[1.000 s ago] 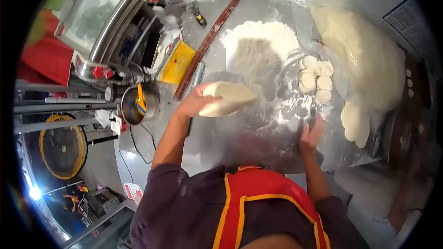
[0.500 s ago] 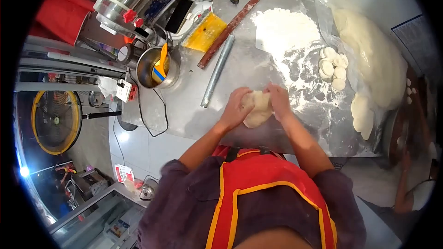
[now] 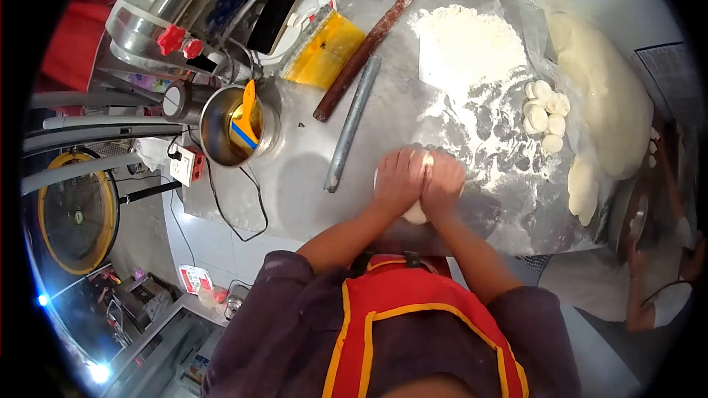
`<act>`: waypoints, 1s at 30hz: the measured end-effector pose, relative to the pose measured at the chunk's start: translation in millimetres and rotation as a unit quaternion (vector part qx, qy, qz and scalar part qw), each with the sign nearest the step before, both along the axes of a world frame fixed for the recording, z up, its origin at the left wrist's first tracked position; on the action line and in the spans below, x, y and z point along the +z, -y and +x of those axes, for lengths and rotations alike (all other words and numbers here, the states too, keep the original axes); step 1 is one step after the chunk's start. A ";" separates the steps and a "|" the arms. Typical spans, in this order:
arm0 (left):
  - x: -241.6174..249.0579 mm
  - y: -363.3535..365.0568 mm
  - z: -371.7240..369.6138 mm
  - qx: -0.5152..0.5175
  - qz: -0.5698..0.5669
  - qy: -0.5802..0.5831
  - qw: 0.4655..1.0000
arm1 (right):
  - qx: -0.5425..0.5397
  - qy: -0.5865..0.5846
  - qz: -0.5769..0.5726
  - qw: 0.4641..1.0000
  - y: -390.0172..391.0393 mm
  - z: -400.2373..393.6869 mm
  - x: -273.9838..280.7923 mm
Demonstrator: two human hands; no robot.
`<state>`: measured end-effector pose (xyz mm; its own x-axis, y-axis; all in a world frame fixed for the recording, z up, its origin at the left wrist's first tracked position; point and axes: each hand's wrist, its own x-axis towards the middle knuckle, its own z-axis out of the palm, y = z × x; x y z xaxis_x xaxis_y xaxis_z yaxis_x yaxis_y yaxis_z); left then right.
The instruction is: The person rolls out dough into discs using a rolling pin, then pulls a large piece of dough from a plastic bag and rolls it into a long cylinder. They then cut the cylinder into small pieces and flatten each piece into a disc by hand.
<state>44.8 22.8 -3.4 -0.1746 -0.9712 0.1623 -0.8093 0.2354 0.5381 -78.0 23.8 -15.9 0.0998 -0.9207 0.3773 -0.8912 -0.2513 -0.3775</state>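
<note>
A pale lump of dough lies on the metal worktop near its front edge, mostly covered by my hands. My left hand presses on its left side with fingers curled over it. Side by side with it, touching, my right hand grips the right part of the dough. A little dough shows between the fingertips and below the wrists. To the left lies a grey metal rod, apart from my hands. Spread flour whitens the worktop beyond my right hand.
Small round dough pieces sit to the right, before a large dough mass partly under plastic. At left stand a metal pot with an orange-handled brush, a red-brown rolling pin and a yellow scraper. Another person's arm shows at right.
My hands have come together over the dough and now cover most of it; before, they held its two sides with the middle showing. The camera view has shifted slightly.
</note>
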 end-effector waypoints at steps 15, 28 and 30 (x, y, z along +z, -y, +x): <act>33.9 19.1 9.5 -0.018 0.033 0.011 0.999 | 0.003 0.201 0.247 0.948 17.7 -26.8 73.0; -14.4 36.1 -20.0 0.100 -0.042 0.094 0.990 | 0.032 0.001 0.176 0.984 50.6 -5.4 33.7; -17.0 52.1 -22.6 0.130 -0.067 0.095 0.985 | 0.007 0.011 0.120 0.993 61.4 -3.1 29.4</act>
